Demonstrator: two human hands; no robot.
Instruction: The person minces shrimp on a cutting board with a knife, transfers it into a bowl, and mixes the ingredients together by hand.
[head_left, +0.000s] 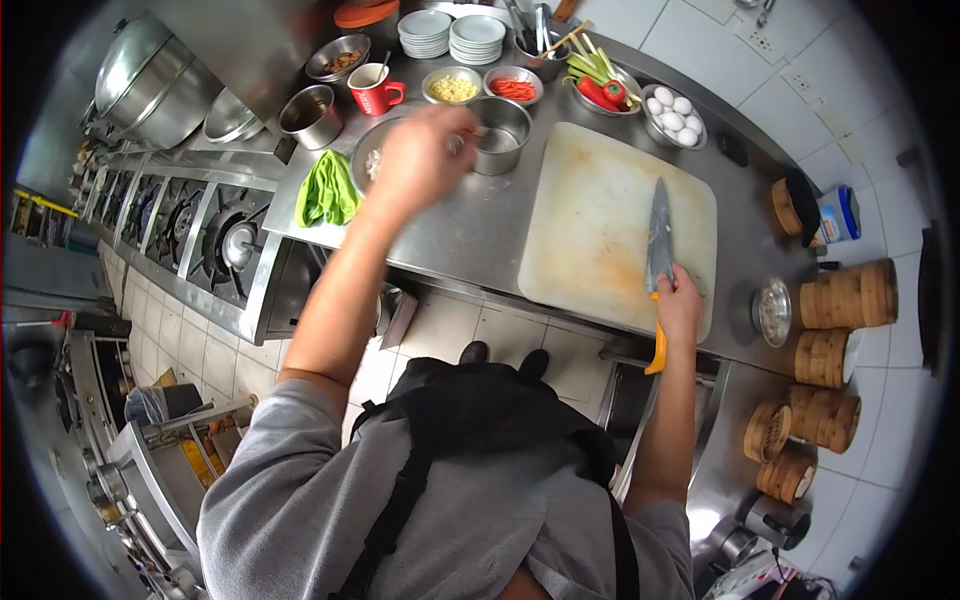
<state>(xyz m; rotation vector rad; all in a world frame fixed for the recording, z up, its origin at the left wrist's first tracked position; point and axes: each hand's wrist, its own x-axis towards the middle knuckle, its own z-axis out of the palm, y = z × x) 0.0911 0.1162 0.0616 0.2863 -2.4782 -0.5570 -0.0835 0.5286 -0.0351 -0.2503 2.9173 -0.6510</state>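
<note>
My right hand point(679, 303) is closed around the yellow handle of a chef's knife point(659, 235). Its blade lies over the right part of a large, stained white cutting board point(575, 220) and points away from me. To the left, my left hand point(432, 155) hovers above a metal bowl point(362, 150) with whitish pieces in it, beside an open metal pot point(503, 135). Motion blurs its fingers, so I cannot see whether they hold anything. The hand and forearm hide much of that bowl.
Behind stand bowls of chopped yellow bits point(452, 88) and red strips point(514, 90), a red mug point(376, 92), stacked plates point(424, 35), vegetables point(603, 85) and eggs point(675, 115). A green cloth point(329, 188) lies left, near the stove point(228, 240). Bamboo steamers point(848, 295) line the right.
</note>
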